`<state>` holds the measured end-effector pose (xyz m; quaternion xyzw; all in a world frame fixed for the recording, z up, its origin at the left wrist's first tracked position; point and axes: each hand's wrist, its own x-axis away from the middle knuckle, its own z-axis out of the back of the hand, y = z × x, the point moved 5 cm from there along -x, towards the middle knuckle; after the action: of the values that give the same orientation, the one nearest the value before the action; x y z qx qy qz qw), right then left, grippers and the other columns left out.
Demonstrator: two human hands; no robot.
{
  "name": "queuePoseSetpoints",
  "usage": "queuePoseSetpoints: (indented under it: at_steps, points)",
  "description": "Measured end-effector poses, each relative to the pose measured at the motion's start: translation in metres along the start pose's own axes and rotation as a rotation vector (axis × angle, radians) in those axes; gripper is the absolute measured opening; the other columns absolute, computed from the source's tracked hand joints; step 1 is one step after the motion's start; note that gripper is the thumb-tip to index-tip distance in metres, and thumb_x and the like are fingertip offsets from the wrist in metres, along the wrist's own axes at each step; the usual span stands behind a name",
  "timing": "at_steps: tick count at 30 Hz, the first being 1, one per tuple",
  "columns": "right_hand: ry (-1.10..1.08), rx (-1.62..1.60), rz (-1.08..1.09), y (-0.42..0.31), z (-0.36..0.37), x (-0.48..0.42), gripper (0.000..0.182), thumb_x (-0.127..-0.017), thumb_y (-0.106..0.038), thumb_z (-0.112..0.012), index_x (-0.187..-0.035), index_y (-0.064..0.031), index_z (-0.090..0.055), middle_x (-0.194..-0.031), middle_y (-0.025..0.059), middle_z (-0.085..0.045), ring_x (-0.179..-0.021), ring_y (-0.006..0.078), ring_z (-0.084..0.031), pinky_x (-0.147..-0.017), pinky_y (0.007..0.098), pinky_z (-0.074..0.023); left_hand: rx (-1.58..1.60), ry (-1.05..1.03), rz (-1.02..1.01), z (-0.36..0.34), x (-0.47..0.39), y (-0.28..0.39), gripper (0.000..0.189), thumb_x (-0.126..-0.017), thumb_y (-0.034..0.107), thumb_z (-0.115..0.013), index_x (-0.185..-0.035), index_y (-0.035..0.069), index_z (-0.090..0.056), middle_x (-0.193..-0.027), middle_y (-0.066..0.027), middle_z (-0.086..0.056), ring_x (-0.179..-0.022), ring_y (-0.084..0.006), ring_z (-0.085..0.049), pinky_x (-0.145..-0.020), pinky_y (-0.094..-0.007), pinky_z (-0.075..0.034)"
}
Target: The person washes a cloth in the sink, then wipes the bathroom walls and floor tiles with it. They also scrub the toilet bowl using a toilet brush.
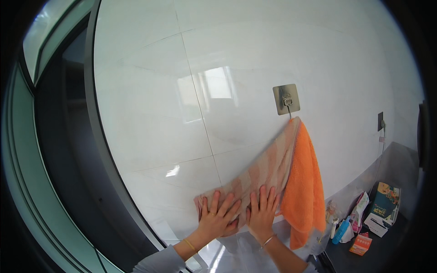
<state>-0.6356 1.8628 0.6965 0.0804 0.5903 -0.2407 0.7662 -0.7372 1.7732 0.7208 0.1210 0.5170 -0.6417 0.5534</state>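
Observation:
A beige and pink striped towel [269,163] hangs from a metal hook [287,99] on a square plate fixed to the tiled wall. Its lower part is drawn out to the left. My left hand [218,215] lies over the towel's lower left end, fingers spread on the cloth. My right hand [262,213] rests on the same towel a little to the right, palm towards it and fingers pointing up. An orange towel [305,184] hangs straight down from the hook, just right of my right hand.
A dark countertop [341,257] at lower right bears a blue bottle [341,230], an orange box [361,244], a dark green printed box [385,201] and a plastic packet [359,210]. A plugged-in cord hangs from a wall socket [380,121]. On the left stands a dark door frame [99,136].

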Motion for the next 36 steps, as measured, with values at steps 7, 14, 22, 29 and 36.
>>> queuePoseSetpoints:
  at_steps: [7,14,22,29,36]
  points:
    - [0.192,-0.049,0.086,-0.024,0.081,-0.124,0.052,-0.071,-0.032,-0.063,-0.118,-0.0133,-0.051,-0.123,0.0185,-0.039,-0.115,0.0390,-0.032,-0.093,0.0541,-0.0234,-0.023,0.128,0.070,0.074,-0.089,-0.081,0.072,-0.056,0.049,-0.066,-0.122,0.023,-0.052,-0.143,-0.0124,-0.025,-0.131,-0.0420,-0.016,-0.100,-0.0636,-0.011]
    - [0.529,0.027,0.126,-0.067,0.083,-0.240,0.062,-0.072,-0.039,-0.063,-0.125,-0.0133,-0.045,-0.128,0.0207,-0.037,-0.115,0.0370,-0.033,-0.091,0.0489,-0.0257,-0.138,0.319,-0.010,0.150,-0.166,-0.162,0.067,-0.058,0.039,-0.069,-0.121,0.020,-0.052,-0.142,-0.0118,-0.026,-0.131,-0.0399,-0.017,-0.103,-0.0591,-0.012]
    - [0.124,0.158,0.236,-0.072,0.021,-0.066,0.060,-0.069,-0.045,-0.063,-0.120,-0.0155,-0.052,-0.117,0.0188,-0.044,-0.107,0.0341,-0.040,-0.088,0.0502,-0.0275,-0.056,-0.093,0.043,0.078,-0.007,-0.125,0.069,-0.057,0.051,-0.066,-0.121,0.031,-0.052,-0.144,-0.0096,-0.024,-0.133,-0.0429,-0.010,-0.100,-0.0652,-0.005]
    - [0.133,0.017,0.047,-0.071,0.015,-0.074,0.074,-0.068,-0.048,-0.066,-0.122,-0.0031,-0.042,-0.115,0.0173,-0.040,-0.110,0.0380,-0.036,-0.091,0.0606,-0.0223,0.057,-0.128,0.237,0.050,0.035,-0.103,0.058,-0.072,0.057,-0.055,-0.120,0.025,-0.053,-0.145,-0.0094,-0.023,-0.133,-0.0421,-0.007,-0.099,-0.0643,-0.004]
    - [0.321,0.085,0.234,-0.137,0.000,-0.164,0.062,-0.075,-0.051,-0.054,-0.130,-0.0233,-0.043,-0.138,0.0178,-0.030,-0.126,0.0439,-0.026,-0.094,0.0625,-0.0209,-0.173,0.331,0.393,0.090,-0.009,-0.167,0.048,-0.073,0.041,-0.059,-0.116,0.020,-0.056,-0.141,-0.0076,-0.031,-0.131,-0.0399,-0.019,-0.102,-0.0586,-0.012]
